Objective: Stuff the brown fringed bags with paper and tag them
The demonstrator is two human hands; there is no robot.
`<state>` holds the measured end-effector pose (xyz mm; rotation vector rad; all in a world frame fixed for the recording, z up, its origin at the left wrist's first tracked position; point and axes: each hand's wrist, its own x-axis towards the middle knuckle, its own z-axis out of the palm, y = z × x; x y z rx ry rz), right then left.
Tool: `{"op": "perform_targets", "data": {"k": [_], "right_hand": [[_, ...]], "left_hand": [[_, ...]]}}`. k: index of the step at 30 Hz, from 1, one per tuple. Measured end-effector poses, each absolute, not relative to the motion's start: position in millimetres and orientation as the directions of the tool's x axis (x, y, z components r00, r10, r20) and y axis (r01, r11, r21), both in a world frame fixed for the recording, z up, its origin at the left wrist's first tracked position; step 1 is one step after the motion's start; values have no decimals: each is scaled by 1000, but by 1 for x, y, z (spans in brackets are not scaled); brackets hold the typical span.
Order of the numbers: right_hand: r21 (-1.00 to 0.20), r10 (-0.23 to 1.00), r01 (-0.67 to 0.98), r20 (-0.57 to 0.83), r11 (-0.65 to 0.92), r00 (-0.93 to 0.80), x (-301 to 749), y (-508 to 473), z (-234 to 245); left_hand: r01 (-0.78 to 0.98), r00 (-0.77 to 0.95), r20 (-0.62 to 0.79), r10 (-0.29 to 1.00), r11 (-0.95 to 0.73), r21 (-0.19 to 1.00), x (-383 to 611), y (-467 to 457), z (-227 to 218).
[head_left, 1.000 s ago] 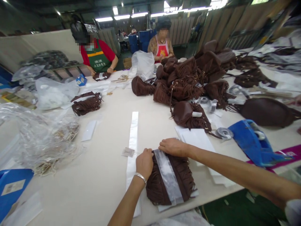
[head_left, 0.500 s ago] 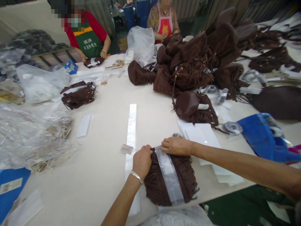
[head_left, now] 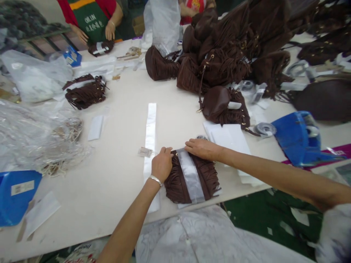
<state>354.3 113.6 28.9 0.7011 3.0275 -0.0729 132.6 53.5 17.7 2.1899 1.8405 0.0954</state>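
A fringed brown bag [head_left: 176,182] with a translucent strip [head_left: 192,177] around it lies at the table's [head_left: 117,146] six-o'clock edge. The left hand [head_left: 161,164] bends its fingers together at the bag's eleven-o'clock corner; the right hand [head_left: 203,148] lays its fingers along twelve o'clock. Whether either pinches, I cannot tell. From the bag, a tag [head_left: 144,152] at ten o'clock and a blue bin's [head_left: 13,210] label [head_left: 23,187] at nine are illegible; a green apron [head_left: 87,11] at eleven bears white lettering [head_left: 94,22], seemingly ending "LUN".

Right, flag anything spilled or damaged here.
Pale scraps lie scattered on the floor, lower right, off the table; they look like dropped litter. The bag that the left hand and right hand touch shows no obvious damage.
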Motion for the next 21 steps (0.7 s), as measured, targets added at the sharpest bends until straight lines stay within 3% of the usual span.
{"op": "perform_targets", "data": {"k": [3, 5, 8, 12, 16, 21], "right_hand": [[-141, 639, 626, 90, 767, -764, 365, 59, 54], [-309, 779, 724, 106, 617, -618, 372, 5, 62], [-608, 920, 740, -38, 288, -390, 376, -79, 52], [-760, 959, 641, -251, -109, -135, 364, -141, 21], [-827, 977, 536, -211, -169, -19, 348, -146, 6], [-790, 991, 599, -97, -132, 90, 344, -149, -6]], "left_hand": [[900, 170, 87, 982, -190, 392, 125, 8, 29], [873, 210, 144, 967, -252, 418, 121, -33, 34], [846, 381, 118, 917, -397, 356, 122, -90, 31], [838, 483, 71, 873, -484, 253, 134, -124, 8], [854, 478, 111, 871, -491, 171, 139, -119, -10], [826, 526, 162, 835, -547, 137, 136, -111, -17]]}}
